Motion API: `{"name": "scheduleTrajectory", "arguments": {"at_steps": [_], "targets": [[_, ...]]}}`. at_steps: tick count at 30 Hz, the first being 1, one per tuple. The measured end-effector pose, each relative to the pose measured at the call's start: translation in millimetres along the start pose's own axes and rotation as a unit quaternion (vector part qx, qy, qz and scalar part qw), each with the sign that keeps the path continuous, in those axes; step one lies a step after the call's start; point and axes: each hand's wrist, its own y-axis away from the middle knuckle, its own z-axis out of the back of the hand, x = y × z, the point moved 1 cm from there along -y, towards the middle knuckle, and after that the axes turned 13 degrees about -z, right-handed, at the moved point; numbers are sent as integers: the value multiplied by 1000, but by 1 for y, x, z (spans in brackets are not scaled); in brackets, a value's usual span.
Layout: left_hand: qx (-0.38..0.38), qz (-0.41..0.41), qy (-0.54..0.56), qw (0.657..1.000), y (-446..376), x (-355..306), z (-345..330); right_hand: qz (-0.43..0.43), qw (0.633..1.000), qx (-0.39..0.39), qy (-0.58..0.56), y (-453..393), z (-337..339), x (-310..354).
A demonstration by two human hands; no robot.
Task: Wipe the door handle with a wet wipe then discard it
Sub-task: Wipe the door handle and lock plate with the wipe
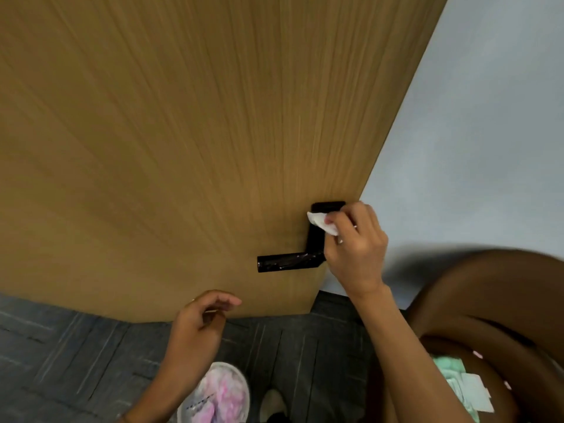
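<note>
A black lever door handle with a tall black backplate sits near the right edge of a wooden door. My right hand presses a folded white wet wipe against the upper part of the backplate. Its fingers hide the plate's right side. My left hand hovers below the lever, fingers loosely curled and holding nothing. A small round bin with a white liner and pink-white contents stands on the floor beneath my left forearm.
A grey wall runs right of the door edge. Dark grey carpet tiles cover the floor. A brown rounded chair at the lower right carries a green wipes pack. A shoe tip shows beside the bin.
</note>
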Motion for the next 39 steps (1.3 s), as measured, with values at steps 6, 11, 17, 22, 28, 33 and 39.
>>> {"name": "scheduleTrajectory", "arguments": {"at_steps": [6, 11, 17, 22, 28, 33, 39], "targets": [[8, 2, -4, 1000, 2, 3, -4, -36, 999, 32, -5, 15, 7, -12], [9, 12, 7, 1000, 3, 1, -7, -27, 999, -41, -14, -11, 6, 1], [2, 22, 23, 999, 5, 1, -7, -16, 989, 147, 29, 25, 2, -16], [0, 35, 35, 999, 8, 6, -9, -164, 952, 252, -60, 17, 7, -19], [-2, 42, 51, 998, 7, 6, -13, -220, 926, 300, -67, 14, 10, -15], [-19, 62, 123, 990, -7, -5, -19, -176, 924, 339, -34, 15, 12, -4], [-15, 161, 273, 948, -52, -27, -33, -195, 929, 312, 33, 15, 15, 4]]}}
